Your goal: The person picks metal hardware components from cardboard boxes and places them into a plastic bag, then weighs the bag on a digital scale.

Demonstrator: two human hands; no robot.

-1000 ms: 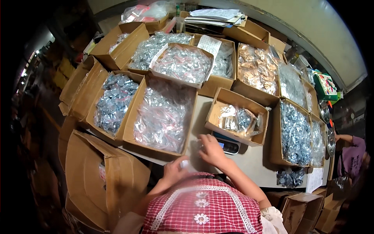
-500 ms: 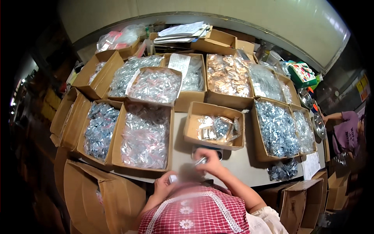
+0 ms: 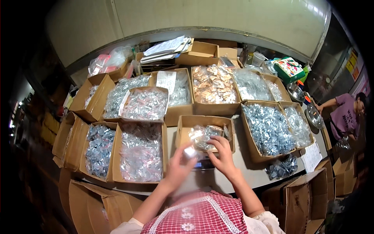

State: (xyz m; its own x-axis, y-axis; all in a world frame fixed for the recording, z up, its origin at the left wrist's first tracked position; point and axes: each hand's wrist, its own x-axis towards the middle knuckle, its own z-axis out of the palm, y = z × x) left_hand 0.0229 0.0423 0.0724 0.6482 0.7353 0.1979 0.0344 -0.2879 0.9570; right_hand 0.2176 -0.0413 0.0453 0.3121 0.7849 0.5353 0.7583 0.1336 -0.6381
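Observation:
My left hand is raised in front of the small cardboard box, blurred by motion. Its fingers close on a small white object, whose kind I cannot make out. At the box's front right, my right hand has its thumb and fingers apart, fingertips over the front wall by the bags. Inside the box lie several clear plastic bags of small metal parts. Under the box's front edge shows a scale with a lit blue display.
Boxes of bagged metal parts and copper-coloured parts surround the table. A bag of dark parts lies by a paper sheet at right. Steel bowls stand near another person. Open cartons flank me below.
Both hands have moved forward from near my apron to the small box. The right hand no longer visibly holds the silvery object. The whole view has shifted.

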